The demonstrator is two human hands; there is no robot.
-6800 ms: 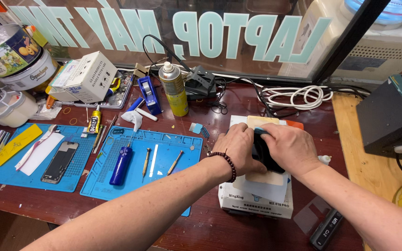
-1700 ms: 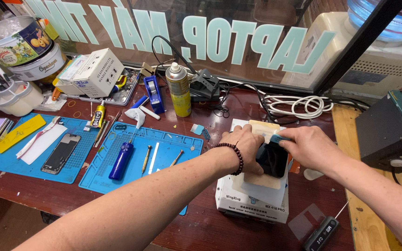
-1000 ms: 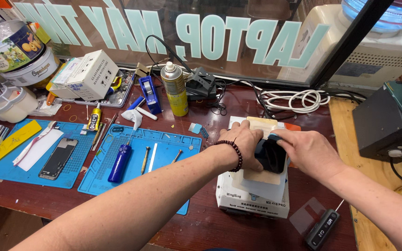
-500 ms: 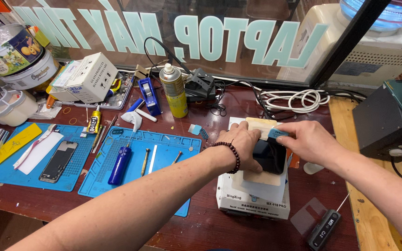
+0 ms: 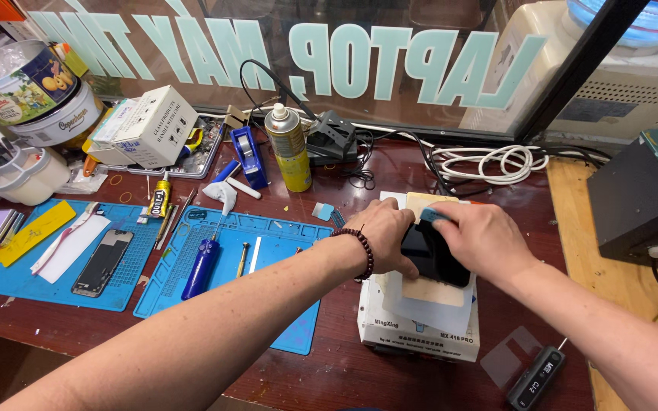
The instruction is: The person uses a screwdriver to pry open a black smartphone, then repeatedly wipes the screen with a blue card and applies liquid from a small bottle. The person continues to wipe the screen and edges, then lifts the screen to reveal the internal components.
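Observation:
A dark phone lies on a tan pad on top of a white box-shaped machine on the red-brown workbench. My left hand, with a bead bracelet at the wrist, grips the phone's left side. My right hand covers its right side and top, fingers pinching a small light-blue piece at the phone's upper edge. Most of the phone is hidden under both hands.
Two blue work mats hold a blue screwdriver, small tools and a bare phone frame. A yellow spray can, white box, coiled white cable, black unit on the right, and a small black tool.
My hands stay on the phone throughout. Since 6.8 s ago the right hand has shifted from covering the phone to pinching the blue piece at its top edge.

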